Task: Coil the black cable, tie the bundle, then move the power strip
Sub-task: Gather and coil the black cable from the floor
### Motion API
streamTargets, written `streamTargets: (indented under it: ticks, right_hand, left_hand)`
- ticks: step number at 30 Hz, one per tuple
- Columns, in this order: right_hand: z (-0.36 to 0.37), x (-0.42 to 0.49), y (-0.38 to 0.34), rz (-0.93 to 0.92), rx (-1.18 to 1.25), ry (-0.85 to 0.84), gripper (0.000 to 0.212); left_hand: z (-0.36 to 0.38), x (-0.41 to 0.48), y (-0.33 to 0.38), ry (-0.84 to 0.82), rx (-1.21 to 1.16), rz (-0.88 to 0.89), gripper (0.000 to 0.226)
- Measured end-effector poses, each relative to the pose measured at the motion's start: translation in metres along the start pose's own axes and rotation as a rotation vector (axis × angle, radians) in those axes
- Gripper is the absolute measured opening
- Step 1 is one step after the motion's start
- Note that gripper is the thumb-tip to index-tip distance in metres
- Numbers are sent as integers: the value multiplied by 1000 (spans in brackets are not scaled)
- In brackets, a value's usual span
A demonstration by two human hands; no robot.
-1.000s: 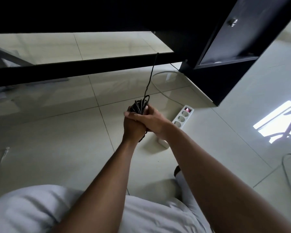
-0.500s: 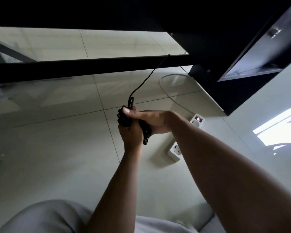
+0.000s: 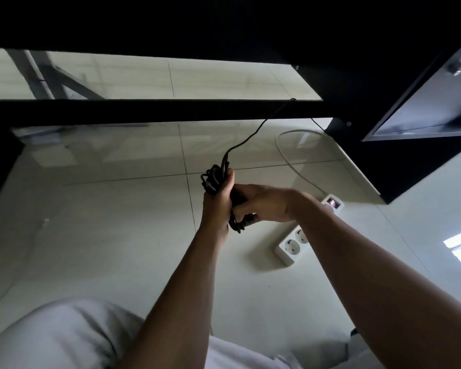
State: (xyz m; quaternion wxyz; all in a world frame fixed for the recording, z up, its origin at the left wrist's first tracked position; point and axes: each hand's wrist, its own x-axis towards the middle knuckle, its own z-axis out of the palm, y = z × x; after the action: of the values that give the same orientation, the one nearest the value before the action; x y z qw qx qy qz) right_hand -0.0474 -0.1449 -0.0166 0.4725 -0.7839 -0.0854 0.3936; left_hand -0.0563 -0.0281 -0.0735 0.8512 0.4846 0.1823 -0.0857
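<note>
Hands meet above a pale tiled floor [image 3: 96, 235] in the head view. Your left hand [image 3: 218, 201] is fisted around a coiled black cable [image 3: 213, 177], loops poking out above and below. Your right hand [image 3: 264, 203] curls its fingers onto the same bundle. One strand rises toward a dark table [image 3: 171, 113]. The white power strip [image 3: 294, 243] lies on the floor, partly hidden under your right forearm.

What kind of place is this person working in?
Probably a home or office room, down at floor level: glossy pale floor tiles, a white power strip lying on them, and dark furniture overhead.
</note>
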Motion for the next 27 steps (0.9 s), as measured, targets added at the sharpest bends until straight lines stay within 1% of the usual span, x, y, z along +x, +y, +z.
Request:
streamTargets:
  ticks: [2, 3, 6, 8, 9, 10, 12, 13, 14, 15, 16, 17, 18, 19, 21, 22, 23, 24, 26, 27]
  right_hand:
    - [-4, 0, 3, -18, -167, 34, 34]
    - [-4, 0, 4, -34, -248, 68, 37]
    - [-5, 7, 8, -78, -451, 176, 54]
    - [-4, 11, 13, -66, -483, 249, 63]
    - [-3, 13, 15, -63, -461, 294, 61]
    - [-3, 13, 17, -65, -438, 338, 55]
    - [0, 14, 19, -97, -414, 422, 31]
    - [3, 14, 20, -125, -413, 474, 20]
    - [5, 15, 21, -151, -432, 529, 14]
    - [8, 16, 23, -164, -468, 572, 17]
    - [9, 15, 23, -186, -502, 607, 32]
    - [8, 15, 23, -196, -545, 627, 45]
    - [6, 14, 24, -208, -584, 638, 49]
    - [2, 13, 25, -208, -628, 651, 43]
    - [-7, 9, 25, -200, -733, 671, 23]
    - [-9, 7, 26, -199, -794, 668, 17]
    - [-9, 6, 28, -204, -860, 664, 15]
    - [-9, 6, 31, -216, -924, 659, 15]
    - [-8, 10, 37, -241, -1011, 643, 16]
    - [-10, 11, 39, -248, -1022, 637, 16]
  left_hand:
    - [4, 2, -4, -16, 4, -19, 35]
    - [5, 2, -5, -20, 11, -34, 34]
    - [10, 6, -7, -47, 16, -62, 27]
    - [11, 6, -6, -77, 1, -70, 18]
    - [12, 8, -6, -79, 10, -73, 19]
    - [12, 9, -6, -77, 34, -69, 22]
    - [11, 11, -6, -92, 101, -39, 29]
    - [11, 11, -5, -115, 117, -11, 32]
    - [10, 11, -4, -146, 110, 18, 34]
    - [7, 10, -4, -186, 91, 32, 36]
    - [5, 9, -3, -237, 68, 31, 42]
    - [2, 9, -2, -301, 47, 15, 52]
    - [-2, 8, 0, -368, 18, -8, 63]
    - [-6, 9, 3, -410, -25, -25, 72]
    - [-12, 10, 17, -395, -99, -46, 79]
    - [-13, 11, 27, -358, -84, -46, 77]
    - [-13, 11, 37, -316, -6, -34, 72]
    - [-10, 12, 46, -275, 127, -11, 64]
    - [-1, 14, 59, -202, 402, 51, 37]
    - [3, 15, 62, -160, 496, 83, 21]
